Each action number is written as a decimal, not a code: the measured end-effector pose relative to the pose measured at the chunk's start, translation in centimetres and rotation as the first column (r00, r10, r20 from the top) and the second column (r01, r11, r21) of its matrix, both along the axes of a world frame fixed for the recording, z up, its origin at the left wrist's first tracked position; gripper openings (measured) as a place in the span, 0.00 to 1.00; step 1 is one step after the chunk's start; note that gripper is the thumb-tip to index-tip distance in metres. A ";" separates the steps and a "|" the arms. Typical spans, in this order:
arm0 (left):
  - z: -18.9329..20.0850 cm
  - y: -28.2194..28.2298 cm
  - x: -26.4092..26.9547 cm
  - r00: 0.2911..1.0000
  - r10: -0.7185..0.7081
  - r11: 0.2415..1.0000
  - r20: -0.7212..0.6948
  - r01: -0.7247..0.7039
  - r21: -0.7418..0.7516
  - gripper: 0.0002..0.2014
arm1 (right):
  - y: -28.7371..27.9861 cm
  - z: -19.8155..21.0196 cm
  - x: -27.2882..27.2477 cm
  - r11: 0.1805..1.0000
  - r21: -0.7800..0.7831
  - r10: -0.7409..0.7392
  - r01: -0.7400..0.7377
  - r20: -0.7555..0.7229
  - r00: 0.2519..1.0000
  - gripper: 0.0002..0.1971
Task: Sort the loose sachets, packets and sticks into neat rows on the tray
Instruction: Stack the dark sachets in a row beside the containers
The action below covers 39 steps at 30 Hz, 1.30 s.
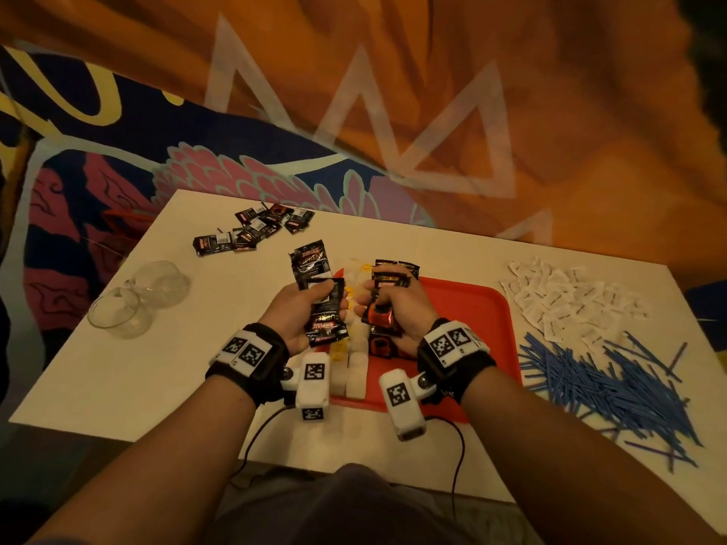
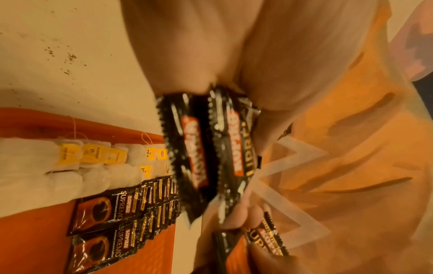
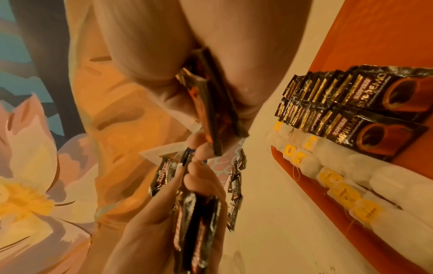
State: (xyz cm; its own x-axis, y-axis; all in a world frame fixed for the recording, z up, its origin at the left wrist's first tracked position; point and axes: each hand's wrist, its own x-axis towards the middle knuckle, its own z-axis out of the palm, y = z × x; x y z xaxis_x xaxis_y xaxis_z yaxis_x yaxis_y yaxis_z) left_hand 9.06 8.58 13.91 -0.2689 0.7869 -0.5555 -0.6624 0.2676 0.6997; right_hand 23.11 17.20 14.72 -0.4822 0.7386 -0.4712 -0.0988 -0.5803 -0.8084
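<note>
Over the red tray (image 1: 472, 308), both of my hands are raised close together. My left hand (image 1: 320, 302) grips a bunch of black coffee sachets (image 2: 203, 157) that stick out above and below the fist. My right hand (image 1: 379, 306) grips another stack of black-and-orange coffee sachets (image 3: 211, 111). On the tray lie a row of white tea bags with yellow tags (image 2: 70, 166) and, beside it, two overlapping rows of coffee sachets (image 3: 351, 103). My hands hide part of these rows in the head view.
A loose pile of black sachets (image 1: 251, 230) lies at the table's far side. White sachets (image 1: 570, 297) and a heap of blue sticks (image 1: 602, 387) lie right of the tray. Two glass cups (image 1: 137, 300) stand at the left. Cables hang off the near edge.
</note>
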 end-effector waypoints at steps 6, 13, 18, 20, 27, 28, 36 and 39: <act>0.0 0.7 -0.8 0.995 -0.092 0.996 -0.043 0.093 0.016 0.10 | 0.5 0.1 -1.7 0.933 0.252 0.189 -0.259 0.271 0.944 0.09; 0.1 1.5 -1.8 0.983 -0.144 0.989 0.117 0.144 0.006 0.20 | 0.6 -0.3 -3.3 0.899 0.354 0.062 -0.256 0.478 0.876 0.11; -0.7 2.0 -3.0 0.986 -0.078 0.992 0.149 0.092 -0.089 0.16 | 1.1 -0.5 -3.3 0.867 0.492 -0.144 -0.075 0.392 0.909 0.15; -0.7 2.1 -3.2 0.980 -0.091 0.989 0.177 0.110 -0.100 0.16 | 1.1 0.4 -3.3 0.774 0.633 -0.252 -0.018 0.334 0.908 0.12; -0.3 2.2 -4.0 0.949 -0.072 0.997 0.307 0.079 -0.011 0.20 | -0.3 0.9 -3.2 0.059 0.849 -0.120 -0.525 0.528 0.841 0.09; -0.3 2.2 -4.0 0.940 -0.058 0.998 0.335 0.057 0.011 0.23 | -0.5 0.5 -3.2 -0.048 0.812 -0.112 -0.582 0.574 0.811 0.10; -1.2 1.6 -4.4 0.995 -0.095 0.995 0.021 0.096 -0.020 0.15 | -1.5 -0.2 -3.4 0.508 0.764 0.008 -0.397 0.457 0.889 0.14; -1.0 1.2 -4.0 0.990 -0.137 0.990 -0.012 0.138 0.017 0.11 | -1.0 -0.3 -4.2 0.789 0.600 -0.119 -0.134 0.362 0.925 0.15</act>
